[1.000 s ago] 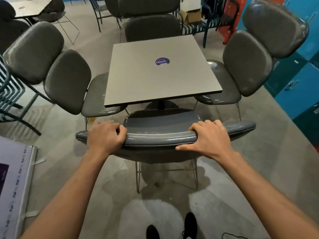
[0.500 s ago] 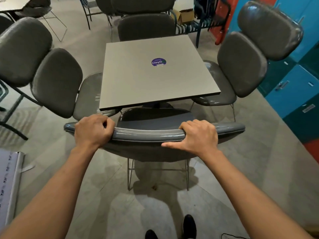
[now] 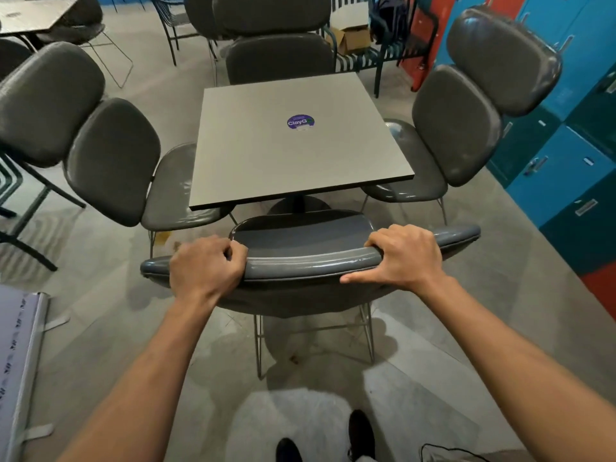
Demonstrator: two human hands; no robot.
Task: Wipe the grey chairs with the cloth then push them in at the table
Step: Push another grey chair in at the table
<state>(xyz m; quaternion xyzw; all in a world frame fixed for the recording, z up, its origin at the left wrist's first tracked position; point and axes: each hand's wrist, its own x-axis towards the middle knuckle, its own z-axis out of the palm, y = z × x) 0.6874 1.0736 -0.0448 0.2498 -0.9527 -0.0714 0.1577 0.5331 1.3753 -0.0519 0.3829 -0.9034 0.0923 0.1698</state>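
Observation:
A grey padded chair (image 3: 306, 265) stands in front of me at the near side of a square grey table (image 3: 293, 155). Its seat front reaches just under the table edge. My left hand (image 3: 205, 265) grips the top of the chair's backrest on the left, fingers curled over it. On the right of the same backrest my right hand (image 3: 405, 256) grips too, thumb stretched along the near face. Other grey chairs sit at the table's left (image 3: 113, 161), right (image 3: 456, 128) and far side (image 3: 280, 58), each tucked against it. No cloth is visible.
Blue and red lockers (image 3: 566, 155) line the right wall. A white board (image 3: 20, 361) lies on the floor at lower left. More chairs, another table (image 3: 33, 15) and a cardboard box (image 3: 353, 36) stand behind. My shoes (image 3: 360, 431) are on the bare floor below the chair.
Both hands have kept their grip on the backrest. The view has shifted slightly from frame to frame; the chair's place against the table looks much the same.

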